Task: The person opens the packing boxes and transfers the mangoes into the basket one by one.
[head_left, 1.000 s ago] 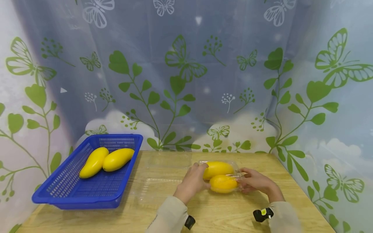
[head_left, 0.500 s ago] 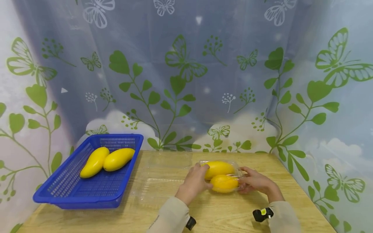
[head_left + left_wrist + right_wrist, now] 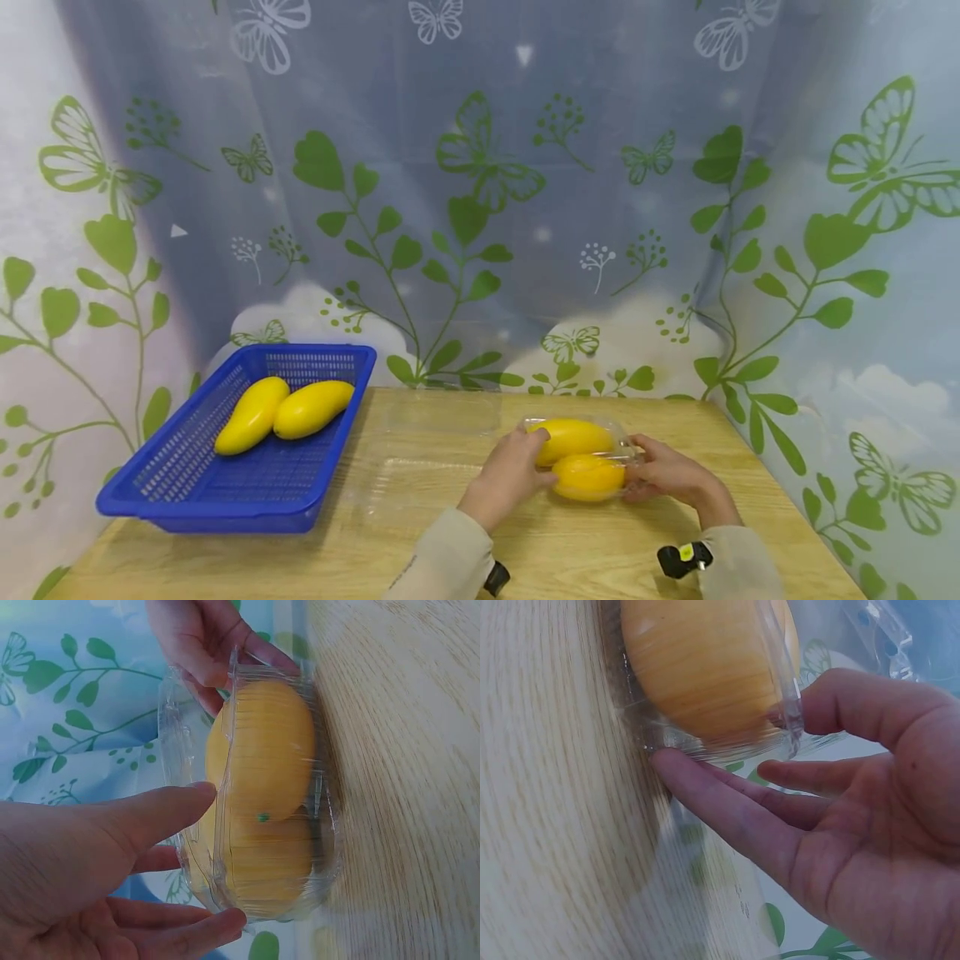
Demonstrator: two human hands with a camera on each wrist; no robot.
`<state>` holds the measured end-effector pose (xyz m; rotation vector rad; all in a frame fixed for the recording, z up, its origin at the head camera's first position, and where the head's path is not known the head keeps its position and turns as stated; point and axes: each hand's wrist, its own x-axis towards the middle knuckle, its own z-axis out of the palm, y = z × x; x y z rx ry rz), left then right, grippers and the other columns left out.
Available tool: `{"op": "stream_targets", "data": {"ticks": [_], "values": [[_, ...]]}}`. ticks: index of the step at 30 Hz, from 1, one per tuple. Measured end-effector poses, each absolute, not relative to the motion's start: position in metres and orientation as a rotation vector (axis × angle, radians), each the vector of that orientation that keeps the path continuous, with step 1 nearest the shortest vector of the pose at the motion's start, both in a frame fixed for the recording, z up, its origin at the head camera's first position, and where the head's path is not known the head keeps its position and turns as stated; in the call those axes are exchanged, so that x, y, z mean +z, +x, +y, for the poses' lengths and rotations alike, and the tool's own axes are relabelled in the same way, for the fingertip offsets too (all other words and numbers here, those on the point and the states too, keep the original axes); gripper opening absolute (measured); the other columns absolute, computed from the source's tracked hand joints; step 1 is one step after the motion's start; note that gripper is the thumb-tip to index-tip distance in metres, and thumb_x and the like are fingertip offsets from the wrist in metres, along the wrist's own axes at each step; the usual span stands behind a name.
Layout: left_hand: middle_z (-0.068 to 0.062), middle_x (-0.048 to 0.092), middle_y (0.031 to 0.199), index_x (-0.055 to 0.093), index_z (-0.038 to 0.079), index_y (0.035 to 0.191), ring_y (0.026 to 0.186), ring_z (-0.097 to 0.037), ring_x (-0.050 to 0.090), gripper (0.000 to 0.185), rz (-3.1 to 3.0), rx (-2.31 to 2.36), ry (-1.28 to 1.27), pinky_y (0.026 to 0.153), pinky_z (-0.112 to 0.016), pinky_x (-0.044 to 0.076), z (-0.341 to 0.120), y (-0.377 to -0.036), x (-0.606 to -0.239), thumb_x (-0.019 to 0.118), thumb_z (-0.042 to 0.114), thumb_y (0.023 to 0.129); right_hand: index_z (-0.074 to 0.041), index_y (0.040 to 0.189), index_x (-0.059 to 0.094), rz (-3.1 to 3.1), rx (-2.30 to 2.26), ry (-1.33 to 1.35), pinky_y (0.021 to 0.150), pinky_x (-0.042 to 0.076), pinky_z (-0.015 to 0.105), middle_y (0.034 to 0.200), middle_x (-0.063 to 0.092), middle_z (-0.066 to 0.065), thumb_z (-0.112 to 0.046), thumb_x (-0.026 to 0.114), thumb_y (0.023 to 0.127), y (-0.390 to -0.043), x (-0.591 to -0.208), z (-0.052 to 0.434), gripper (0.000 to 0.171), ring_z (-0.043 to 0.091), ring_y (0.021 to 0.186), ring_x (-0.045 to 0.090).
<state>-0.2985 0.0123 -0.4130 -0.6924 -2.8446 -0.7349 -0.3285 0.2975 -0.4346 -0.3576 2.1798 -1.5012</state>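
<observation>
Two yellow mangoes, the rear one [image 3: 576, 440] and the front one [image 3: 588, 477], lie side by side in a clear ribbed plastic container [image 3: 325, 847] on the table. My left hand [image 3: 508, 475] holds the container's left end, thumb and fingertips at its rim in the left wrist view. At the opposite end, my right hand [image 3: 670, 473] grips the rim with the thumb [image 3: 840, 705] above and the fingers [image 3: 727, 814] reaching down along the outer wall. Part of the clear lid [image 3: 885, 637] shows above the fruit in the right wrist view.
A blue plastic basket [image 3: 225, 506] with two more mangoes [image 3: 252, 415] stands at the left of the wooden table [image 3: 585, 558]. Between it and my hands lies a clear plastic tray [image 3: 420, 479], with another clear piece [image 3: 442, 412] behind. A patterned curtain [image 3: 487, 250] hangs behind.
The whole head view has shifted slightly, carrying the scene to the right. Both hands keep the same places at the container's ends.
</observation>
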Motion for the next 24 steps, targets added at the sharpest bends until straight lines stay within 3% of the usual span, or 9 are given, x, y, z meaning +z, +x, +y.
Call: {"op": "stream_targets", "data": {"ticks": [5,11,19,24], "values": [[-0.015,0.073,0.122,0.065,0.002,0.129,0.107,-0.029,0.072,0.050,-2.841,-0.705,-0.745,0.087,-0.034,0.062,0.0104,-0.2982,-0.4125,0.084,0.020,0.087,0.014,0.154,0.012,2.169,-1.512,-0.358,0.088,0.063,0.045,0.120,0.063,0.022,-0.007,0.057,0.101,-0.3287,-0.4345,0.2944,0.073,0.020,0.092,0.072],[-0.016,0.074,0.119,0.064,0.001,0.129,0.089,-0.020,0.071,0.048,-2.857,-0.745,-0.781,0.077,-0.027,0.060,0.0101,-0.2973,-0.4090,0.083,0.012,0.087,0.014,0.152,0.017,2.199,-1.508,-0.363,0.087,0.063,0.045,0.118,0.062,0.022,-0.003,0.060,0.096,-0.3285,-0.4340,0.2918,0.073,0.022,0.093,0.071],[-0.011,0.074,0.108,0.066,0.003,0.118,0.089,-0.021,0.070,0.049,-2.849,-0.621,-0.754,0.081,-0.030,0.060,0.0121,-0.2973,-0.4122,0.091,0.013,0.077,0.015,0.155,0.009,2.230,-1.482,-0.321,0.083,0.064,0.043,0.118,0.059,0.026,-0.002,0.061,0.093,-0.3249,-0.4321,0.2914,0.082,0.022,0.088,0.071],[-0.011,0.075,0.107,0.066,0.004,0.122,0.092,-0.023,0.072,0.048,-2.838,-0.538,-0.791,0.081,-0.030,0.061,0.0135,-0.2982,-0.4132,0.088,0.005,0.079,0.016,0.155,0.003,2.230,-1.475,-0.328,0.084,0.064,0.045,0.121,0.057,0.030,0.001,0.060,0.094,-0.3242,-0.4312,0.2938,0.085,0.025,0.090,0.072]]}}
